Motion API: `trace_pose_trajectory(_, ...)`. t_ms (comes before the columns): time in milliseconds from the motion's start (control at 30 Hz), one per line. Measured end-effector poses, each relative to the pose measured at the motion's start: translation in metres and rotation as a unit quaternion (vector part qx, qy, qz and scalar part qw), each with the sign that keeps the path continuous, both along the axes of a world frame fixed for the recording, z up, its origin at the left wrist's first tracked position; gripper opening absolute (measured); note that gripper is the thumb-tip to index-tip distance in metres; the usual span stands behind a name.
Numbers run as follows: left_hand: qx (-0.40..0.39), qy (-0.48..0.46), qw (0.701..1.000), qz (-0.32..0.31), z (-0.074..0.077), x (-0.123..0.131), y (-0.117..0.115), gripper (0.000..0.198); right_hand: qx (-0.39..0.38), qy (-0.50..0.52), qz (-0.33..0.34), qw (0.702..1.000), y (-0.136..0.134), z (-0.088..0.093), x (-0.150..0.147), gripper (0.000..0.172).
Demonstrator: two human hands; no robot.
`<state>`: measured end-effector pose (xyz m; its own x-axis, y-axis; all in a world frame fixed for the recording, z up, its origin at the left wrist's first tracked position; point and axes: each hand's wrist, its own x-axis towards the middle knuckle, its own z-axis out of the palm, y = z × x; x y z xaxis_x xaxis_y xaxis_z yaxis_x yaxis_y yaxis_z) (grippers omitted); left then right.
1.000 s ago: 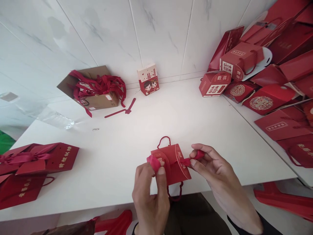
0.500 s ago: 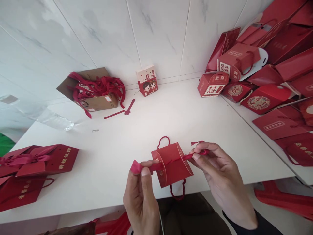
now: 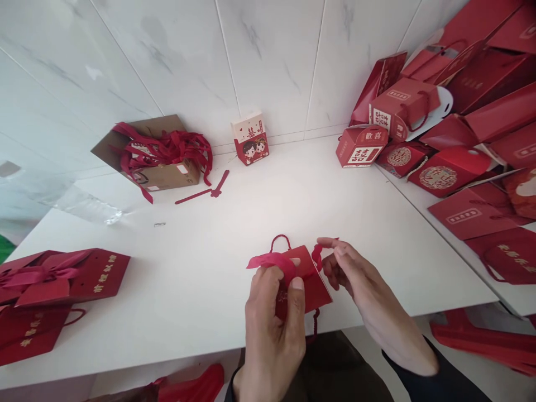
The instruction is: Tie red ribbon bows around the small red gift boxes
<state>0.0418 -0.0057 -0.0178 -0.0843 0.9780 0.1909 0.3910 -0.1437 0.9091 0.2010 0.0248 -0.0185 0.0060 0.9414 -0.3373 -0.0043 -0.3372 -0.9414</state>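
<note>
A small red gift box (image 3: 316, 293) with rope handles lies near the front edge of the white table. A red ribbon (image 3: 270, 259) runs across the box. My left hand (image 3: 274, 324) is over the box's left part, closed with the ribbon pinched between thumb and fingers. My right hand (image 3: 360, 285) is at the box's right end, index finger stretched out and the other fingers loosely bent. The ribbon's other end stands against these fingertips, with no firm grip showing. My left hand hides part of the box.
A cardboard box (image 3: 167, 176) of red ribbons stands by the wall, with a clear plastic bottle (image 3: 90, 204) to its left. A small printed box (image 3: 250, 139) is at the back. Ribbon-tied red boxes (image 3: 113, 276) lie left; many red boxes (image 3: 441, 170) are piled right.
My left hand has moved right over the box, carrying its ribbon end along. My right hand's fingers have loosened from their pinch on the other end.
</note>
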Motion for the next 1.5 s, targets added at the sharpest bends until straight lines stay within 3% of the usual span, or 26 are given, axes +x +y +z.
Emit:
trace_pose_trajectory(100, -0.006, 0.025, 1.000, -0.008, 0.000, 0.001, 0.001, 0.014, -0.005, 0.000, 0.048, 0.999, 0.006, 0.001, 0.005, 0.047)
trace_pose_trajectory(233, 0.003, 0.091, 0.996, -0.024, 0.001, 0.002, 0.005, 0.017, 0.016, 0.008, 0.102, 0.995, 0.013, 0.002, 0.009, 0.030)
trace_pose_trajectory(400, 0.039, 0.140, 0.989, -0.006, 0.002, 0.007, 0.009, 0.028, 0.044, 0.042, 0.045, 0.997, 0.006, 0.000, 0.012, 0.024)
trace_pose_trajectory(533, 0.037, 0.133, 0.990, 0.039, 0.000, 0.010, 0.009, 0.031, 0.049, 0.031, -0.009, 0.998, 0.005, 0.001, 0.014, 0.035)
trace_pose_trajectory(667, 0.046, 0.134, 0.988, 0.057, -0.003, 0.012, 0.007, 0.032, 0.020, 0.019, 0.069, 0.997, 0.012, 0.004, 0.015, 0.055)
trace_pose_trajectory(767, 0.056, 0.136, 0.987, 0.067, -0.005, 0.013, 0.006, 0.034, 0.029, -0.002, 0.134, 0.991, 0.016, 0.006, 0.017, 0.041)
trace_pose_trajectory(933, 0.036, 0.100, 0.990, 0.092, -0.008, 0.011, 0.004, 0.026, 0.099, -0.049, 0.153, 0.982, 0.017, 0.014, 0.021, 0.018)
trace_pose_trajectory(1033, 0.011, 0.088, 0.992, 0.089, -0.009, 0.008, 0.004, 0.020, 0.233, -0.162, 0.160, 0.945, 0.018, 0.015, 0.024, 0.011)
trace_pose_trajectory(1133, -0.005, 0.075, 0.993, 0.090, -0.010, 0.008, 0.004, 0.020, 0.399, -0.263, 0.171, 0.862, 0.021, 0.013, 0.026, 0.022)
trace_pose_trajectory(1233, -0.022, 0.048, 0.994, 0.092, -0.006, 0.011, 0.001, 0.016, 0.469, -0.305, 0.172, 0.810, 0.024, 0.011, 0.028, 0.024)
trace_pose_trajectory(1433, -0.057, 0.038, 0.993, 0.096, 0.011, 0.026, -0.003, 0.025, 0.519, -0.286, 0.127, 0.795, 0.020, 0.008, 0.028, 0.029)
trace_pose_trajectory(1500, -0.073, 0.038, 0.991, 0.109, 0.013, 0.028, -0.002, 0.019, 0.523, -0.259, 0.099, 0.806, 0.017, 0.003, 0.028, 0.036)
